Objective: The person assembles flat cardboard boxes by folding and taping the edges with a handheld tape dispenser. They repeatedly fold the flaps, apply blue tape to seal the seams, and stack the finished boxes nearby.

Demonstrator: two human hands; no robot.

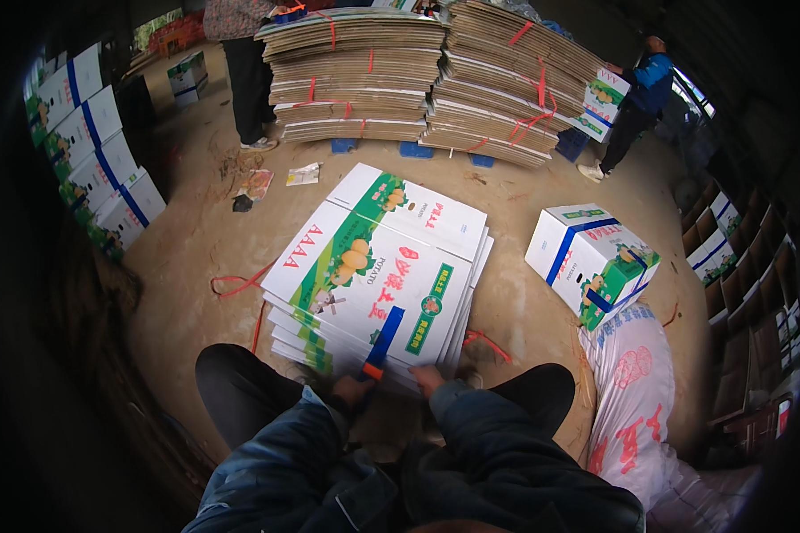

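Observation:
Before my knees lies a stack of flattened white and green potato cartons (316, 275). A strip of blue tape (385, 336) runs over the top carton down to its near edge. There, my left hand (353, 389) is closed around a tape dispenser with an orange end (372, 370); most of the dispenser is hidden beneath the hand and the carton edge. My right hand (428, 380) grips the near edge of the top carton just right of the tape, fingers partly out of sight.
A taped carton (587, 258) stands to the right, behind a printed white sack (636, 391). Tall bundles of flat cardboard (356, 75) rise ahead. Taped cartons (93, 147) are stacked at left. One person (240, 71) stands behind; another (640, 98) handles a carton. Red straps (240, 284) lie about.

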